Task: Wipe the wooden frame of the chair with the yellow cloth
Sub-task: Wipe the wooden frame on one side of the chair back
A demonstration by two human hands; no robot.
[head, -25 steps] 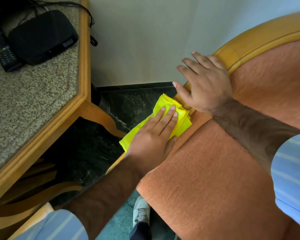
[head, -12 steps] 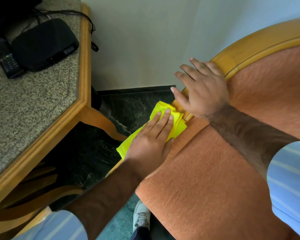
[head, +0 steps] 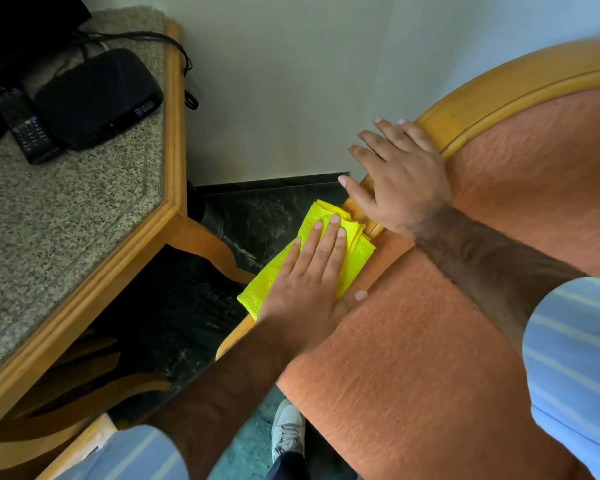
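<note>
Flat and spread, the left hand (head: 309,282) presses the yellow cloth (head: 329,251) down onto the wooden frame (head: 492,98) of the chair, its fingers side by side on top of the fabric and its thumb lying against the orange upholstery (head: 430,358) on the right. The cloth is folded into a thick pad and sits on the rail where the seat edge meets the curved back, with one corner hanging off toward the dark floor (head: 257,216) on the left. The right hand (head: 399,174) rests just beyond it, farther up the same rail, fingers open and draped over the wood, gripping nothing; it seems to be steadying the chair. The relation that matters is this: the rail runs as one long line from near left, under the left hand, to far right, where it bends up and around the top of the back. The unwiped length appears to lie ahead of the cloth along that line, and the right hand sits directly in its path, touching or nearly touching the cloth's far edge. The left hand is the nearer one to the cloth and is the only one on it. Counted: one cloth, one chair, two hands. On the bench (head: 66,220) at the left lie one black box (head: 97,95) and one remote (head: 25,126), well apart from the work.
</note>
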